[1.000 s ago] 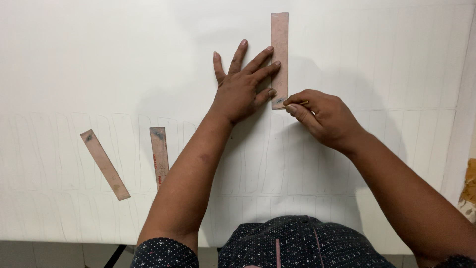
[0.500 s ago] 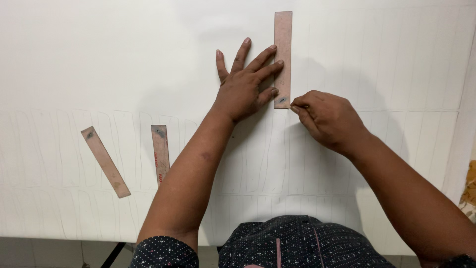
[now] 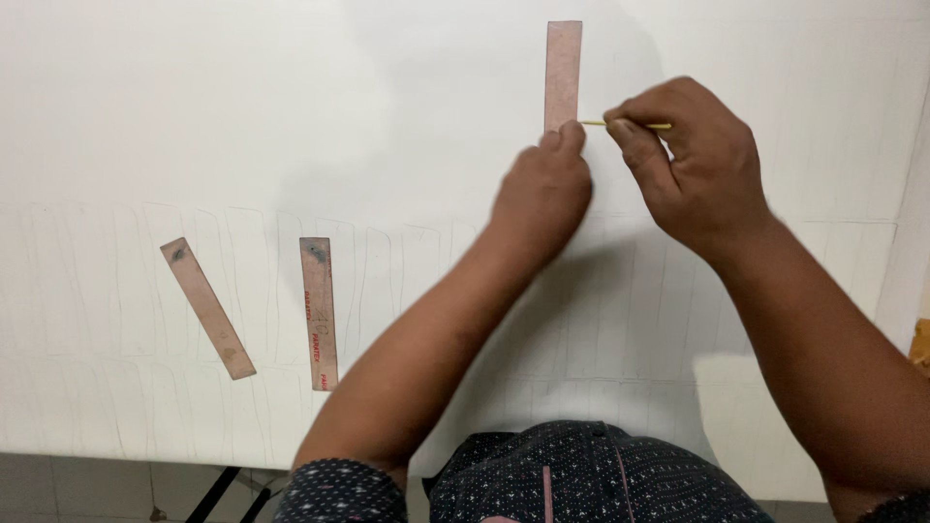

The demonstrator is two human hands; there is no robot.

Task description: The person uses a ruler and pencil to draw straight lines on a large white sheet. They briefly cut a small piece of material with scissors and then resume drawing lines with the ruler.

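My left hand [image 3: 542, 189] presses curled fingertips on the lower end of a long brown template strip [image 3: 563, 73], pinning it flat and upright on the white sheet [image 3: 291, 116] near the top of the table. My right hand [image 3: 693, 160] pinches a thin yellow pencil [image 3: 630, 124], its tip touching the strip's right edge. I judge the step to be tracing the strip's outline; the stroke along that edge calls for firm pressure so the strip cannot slip. Count: three strips in all, one under my hand, one tilted strip [image 3: 207, 307] and one upright strip [image 3: 319, 312] lying well apart at left; one pencil; many faint traced outlines.
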